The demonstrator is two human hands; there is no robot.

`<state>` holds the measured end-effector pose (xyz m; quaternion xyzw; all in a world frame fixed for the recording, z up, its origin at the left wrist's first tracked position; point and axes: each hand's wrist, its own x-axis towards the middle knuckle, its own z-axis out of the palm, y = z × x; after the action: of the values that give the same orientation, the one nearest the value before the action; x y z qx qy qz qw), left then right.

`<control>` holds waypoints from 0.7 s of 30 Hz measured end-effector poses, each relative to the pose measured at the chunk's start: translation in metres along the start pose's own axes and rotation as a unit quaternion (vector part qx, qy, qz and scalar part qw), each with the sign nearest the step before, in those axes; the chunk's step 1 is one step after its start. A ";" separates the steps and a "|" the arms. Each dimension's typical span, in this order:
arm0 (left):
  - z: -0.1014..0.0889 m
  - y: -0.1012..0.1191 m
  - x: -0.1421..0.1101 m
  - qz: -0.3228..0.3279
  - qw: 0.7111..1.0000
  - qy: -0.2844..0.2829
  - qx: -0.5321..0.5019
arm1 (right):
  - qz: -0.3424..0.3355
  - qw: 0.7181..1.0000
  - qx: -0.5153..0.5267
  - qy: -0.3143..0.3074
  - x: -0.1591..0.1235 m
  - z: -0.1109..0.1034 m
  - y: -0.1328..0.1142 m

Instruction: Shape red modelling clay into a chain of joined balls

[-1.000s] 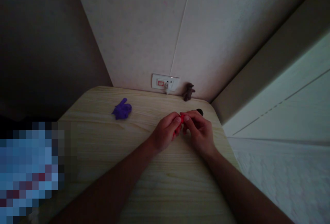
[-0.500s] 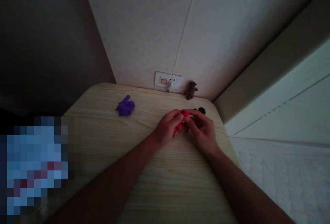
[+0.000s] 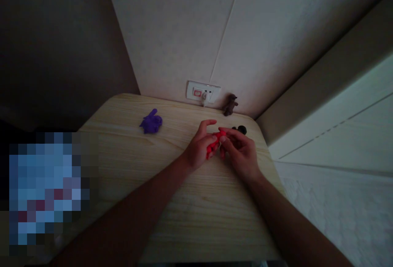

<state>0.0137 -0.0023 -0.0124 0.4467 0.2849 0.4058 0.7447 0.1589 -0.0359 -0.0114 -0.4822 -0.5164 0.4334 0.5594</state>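
Between my two hands is a small red lump of what looks like modelling clay (image 3: 216,140), with an uneven, knobbly shape. My left hand (image 3: 201,146) holds its lower left part under the thumb, while the index finger is lifted away from it. The thumb and fingertips of my right hand (image 3: 241,150) pinch its upper right end. Just beyond my right hand lies a small black piece (image 3: 242,129), partly hidden by the fingers. A purple clay-like figure (image 3: 151,122) rests on the table to the left, apart from both hands.
The pale wooden table (image 3: 181,218) meets the wall at the back. A small dark brown figure (image 3: 230,105) stands upright at its rear edge. Beside it is a wall socket (image 3: 203,92) with a white plug. A blurred-out blue patch (image 3: 46,177) covers the left.
My left index finger has lifted off the red clay, so more of the clay shows. My right hand keeps its pinch. The whole view has shifted slightly.
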 end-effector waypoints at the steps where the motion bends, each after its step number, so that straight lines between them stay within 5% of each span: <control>1: 0.000 0.000 0.000 0.000 1.000 0.001 0.002 | 0.001 1.000 -0.002 -0.002 0.000 0.000 0.001; 14: 0.002 -0.002 0.003 0.013 0.998 -0.042 0.044 | -0.050 0.998 -0.036 0.012 0.000 -0.002 -0.001; 21: 0.003 -0.008 0.005 0.088 0.985 0.005 0.147 | -0.065 0.995 -0.073 0.015 -0.002 0.000 -0.004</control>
<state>0.0211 -0.0012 -0.0187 0.5723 0.3050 0.4258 0.6310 0.1591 -0.0388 -0.0083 -0.4937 -0.5687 0.3495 0.5575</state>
